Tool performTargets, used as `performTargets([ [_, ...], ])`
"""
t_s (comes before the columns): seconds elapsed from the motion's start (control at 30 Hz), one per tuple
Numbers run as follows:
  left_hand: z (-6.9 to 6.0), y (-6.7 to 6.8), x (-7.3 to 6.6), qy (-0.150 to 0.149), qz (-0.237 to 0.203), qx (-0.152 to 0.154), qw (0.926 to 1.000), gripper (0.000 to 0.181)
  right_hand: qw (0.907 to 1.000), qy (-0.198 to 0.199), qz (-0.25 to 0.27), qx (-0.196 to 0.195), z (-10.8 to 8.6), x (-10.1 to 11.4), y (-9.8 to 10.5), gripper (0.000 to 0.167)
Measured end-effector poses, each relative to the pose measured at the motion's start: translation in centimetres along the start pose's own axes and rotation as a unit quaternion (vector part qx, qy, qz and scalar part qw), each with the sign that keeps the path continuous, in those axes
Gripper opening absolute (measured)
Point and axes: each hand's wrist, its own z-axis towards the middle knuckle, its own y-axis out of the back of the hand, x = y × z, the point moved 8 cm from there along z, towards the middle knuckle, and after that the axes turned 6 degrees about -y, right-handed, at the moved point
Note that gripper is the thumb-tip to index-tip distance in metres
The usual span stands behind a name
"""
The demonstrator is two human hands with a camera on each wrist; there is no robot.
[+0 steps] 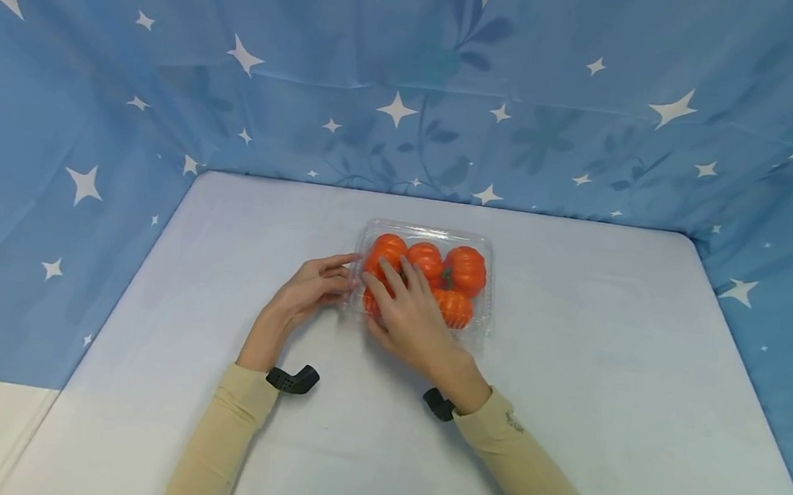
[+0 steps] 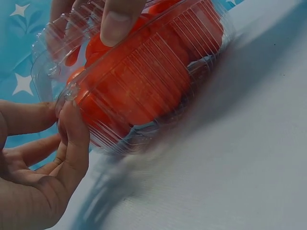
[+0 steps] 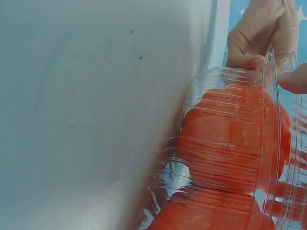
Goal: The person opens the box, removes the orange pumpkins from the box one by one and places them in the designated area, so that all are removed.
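Note:
A clear plastic clamshell box (image 1: pixel 486 304) on the table holds several ribbed red tomatoes (image 1: pixel 466 270). My left hand (image 1: pixel 306 291) is at its left side; in the left wrist view thumb and finger pinch the corner of its rim. My right hand (image 1: pixel 412 313) lies across the box's left half, fingers spread over the top and hiding some tomatoes. Its thumb (image 2: pixel 117 26) touches near the front rim in the left wrist view. Beside the tray's rim, the ribbed lid (image 2: pixel 43 79) appears to stand slightly apart at that corner.
The box stands toward the back of a white-covered table (image 1: pixel 610 340). Behind and beside the table hangs a blue curtain (image 1: pixel 304 15) with white stars. Each wrist carries a black strap mount (image 1: pixel 293 379).

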Motion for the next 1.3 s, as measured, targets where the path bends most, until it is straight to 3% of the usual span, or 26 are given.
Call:
performTargets([
  [0.47, -0.4, -0.5, 0.1, 0.007, 0.004, -0.013, 0.9999, 0.056, 0.9996, 0.011, 0.016, -0.019, -0.8, -0.7, 0.3, 0.060],
  [0.7, -0.1, -0.5, 0.0, -0.002, -0.004, -0.003, 1.0000, 0.057, 0.9996, 0.013, 0.018, -0.015, -1.3, -1.6, 0.7, 0.063],
  [1.3, 0.0, 0.1, -0.1, 0.009, -0.002, 0.008, 0.9999, 0.056, 0.9989, -0.006, 0.043, -0.016, -4.7, -5.7, 2.2, 0.067],
])
